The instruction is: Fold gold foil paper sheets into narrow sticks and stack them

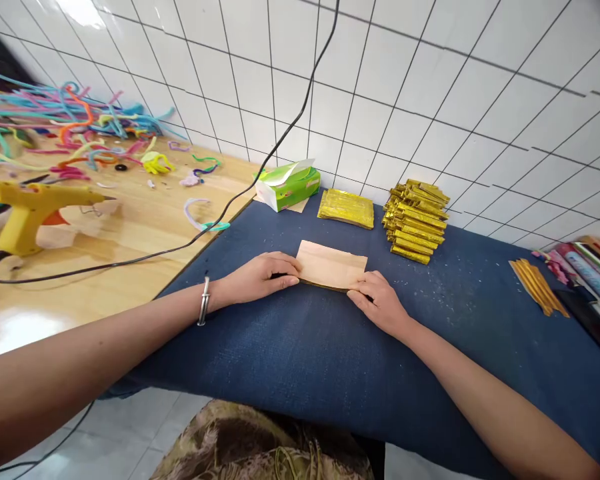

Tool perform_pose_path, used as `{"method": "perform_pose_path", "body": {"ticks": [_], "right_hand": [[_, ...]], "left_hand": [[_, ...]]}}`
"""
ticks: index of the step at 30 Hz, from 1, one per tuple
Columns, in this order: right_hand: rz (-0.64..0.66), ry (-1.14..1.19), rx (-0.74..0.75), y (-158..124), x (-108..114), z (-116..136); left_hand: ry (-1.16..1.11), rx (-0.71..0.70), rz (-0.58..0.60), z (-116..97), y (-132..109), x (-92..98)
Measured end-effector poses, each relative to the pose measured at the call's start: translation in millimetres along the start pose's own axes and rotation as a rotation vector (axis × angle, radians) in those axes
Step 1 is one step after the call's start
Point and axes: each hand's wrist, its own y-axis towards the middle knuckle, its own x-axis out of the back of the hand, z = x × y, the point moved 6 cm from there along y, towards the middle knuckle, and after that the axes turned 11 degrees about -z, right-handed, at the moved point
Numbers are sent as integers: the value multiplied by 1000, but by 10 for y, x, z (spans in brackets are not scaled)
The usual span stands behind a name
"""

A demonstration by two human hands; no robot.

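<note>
A sheet of tan paper (331, 262) lies on the dark blue cloth in front of me, with a narrow dark strip along its near edge. My left hand (267, 275) pinches the left end of that edge between thumb and fingers. At the right end, my right hand (377, 300) grips the same edge with thumb and fingertips. Beyond the sheet lies a flat stack of gold foil paper (346, 209). To its right, a tall pile of folded gold foil strips (415, 220) stands near the wall.
Left, a wooden table (145, 267) carries a yellow glue gun (35, 210) and tangled pipe cleaners (80, 133). Its black cord (280, 137) crosses the view. A green tissue box (290, 187) stands by the tiled wall. Brown strips (539, 287) and a dark phone-like object (587, 323) lie right.
</note>
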Motion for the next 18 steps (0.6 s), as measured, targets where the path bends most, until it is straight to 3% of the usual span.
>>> {"method": "perform_pose_path", "body": {"ticks": [4, 8, 18], "right_hand": [[-21, 31, -88, 74, -18, -52], [-46, 8, -172, 130, -61, -150], [-32, -70, -251, 163, -122, -265]], "left_hand": [[-26, 101, -22, 63, 94, -2], [85, 153, -47, 159, 173, -34], [326, 107, -103, 230, 212, -102]]}}
